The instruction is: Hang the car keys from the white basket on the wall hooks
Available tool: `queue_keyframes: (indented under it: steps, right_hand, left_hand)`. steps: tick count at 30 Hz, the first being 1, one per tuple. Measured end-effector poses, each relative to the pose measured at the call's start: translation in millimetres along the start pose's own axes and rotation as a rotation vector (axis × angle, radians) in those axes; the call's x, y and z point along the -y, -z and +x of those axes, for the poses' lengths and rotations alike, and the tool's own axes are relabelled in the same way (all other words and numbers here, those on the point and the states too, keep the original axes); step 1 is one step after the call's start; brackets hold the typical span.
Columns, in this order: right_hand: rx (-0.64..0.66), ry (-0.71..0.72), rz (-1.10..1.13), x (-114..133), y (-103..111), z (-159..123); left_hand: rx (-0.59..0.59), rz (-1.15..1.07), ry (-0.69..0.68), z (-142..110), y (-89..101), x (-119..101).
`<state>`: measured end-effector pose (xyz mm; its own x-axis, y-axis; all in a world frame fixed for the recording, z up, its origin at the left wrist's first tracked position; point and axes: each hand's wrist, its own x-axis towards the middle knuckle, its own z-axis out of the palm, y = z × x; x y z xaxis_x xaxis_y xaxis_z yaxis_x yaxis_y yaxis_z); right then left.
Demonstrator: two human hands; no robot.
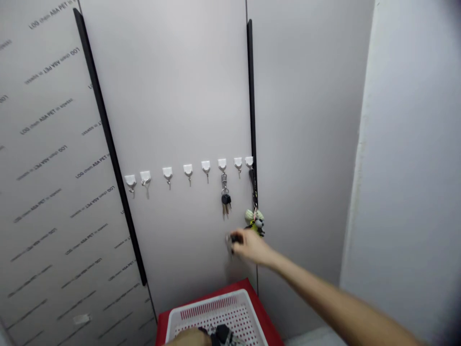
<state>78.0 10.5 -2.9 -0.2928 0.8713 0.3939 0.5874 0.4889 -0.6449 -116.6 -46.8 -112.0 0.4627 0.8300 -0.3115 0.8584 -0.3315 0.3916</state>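
Grey film (43, 158), printed with slanting letters, lies leftmost, up to a black strip (108, 134). Right of that runs a row of eight white hooks (188, 169). Below, at the lower edge, the left hand (189, 338) shows over a white basket (253, 315) on a red stand (266, 322); cut off as it is, I cannot tell whether it grips anything. Just beside it in the basket is a dark bundle (221, 334) with metal parts. Keys (225, 199) hang from the sixth hook. Below them, in front of the middle panel (173, 230) and off every hook, is a blurred bunch (236, 238), probably more keys, pinched in the closed fingers of the right hand (252, 246). Farther right, a strap (251, 179) with charms (256, 221) hangs from the last hook, partly behind that hand. The step in hand looks like mid-air handling of the bunch, between basket and hooks. The next move calls for a steady pinch and room to pass the charms and the hanging keys.
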Motion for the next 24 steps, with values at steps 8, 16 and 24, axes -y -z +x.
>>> queue_keyframes:
  steps: [8, 16, 24]
  right_hand:
    - [-0.200, -0.015, -0.009, -34, -8, -16]
    - [-0.605, -0.137, -0.291, -13, 91, 61]
    - [-0.766, 0.042, -0.147, 14, 122, 80]
  left_hand:
    - [-0.700, -0.346, -0.091, 38, 121.8, -55]
    - [-0.984, -0.613, -0.082, 91, 184.1, -117]
    - [-1.146, -0.778, -0.324, 72, 232.2, -144]
